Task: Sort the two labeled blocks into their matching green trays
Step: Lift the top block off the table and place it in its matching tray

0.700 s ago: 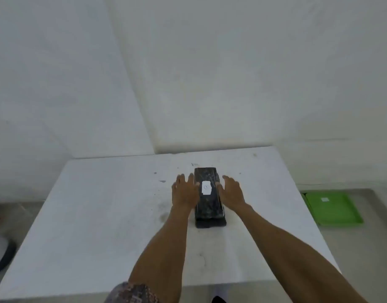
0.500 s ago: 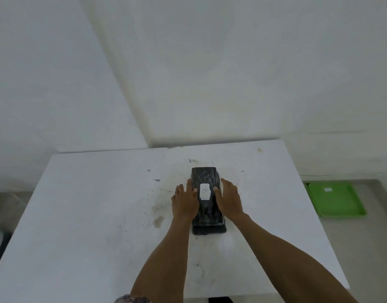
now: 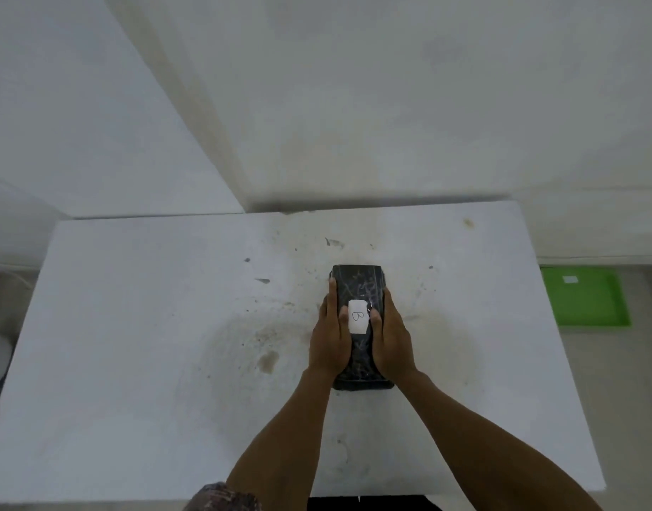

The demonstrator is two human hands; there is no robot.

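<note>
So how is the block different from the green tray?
The block is black; the tray is bright green. The block sits on the table with the left hand and right hand pressed to its sides; the tray lies lower, beside the table, untouched. The block is chunky, the tray flat. Both carry a small white label.

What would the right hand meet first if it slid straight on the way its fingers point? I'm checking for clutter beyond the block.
Nothing visible: beyond the right hand, alongside the black block, only bare table runs to the wall.
</note>
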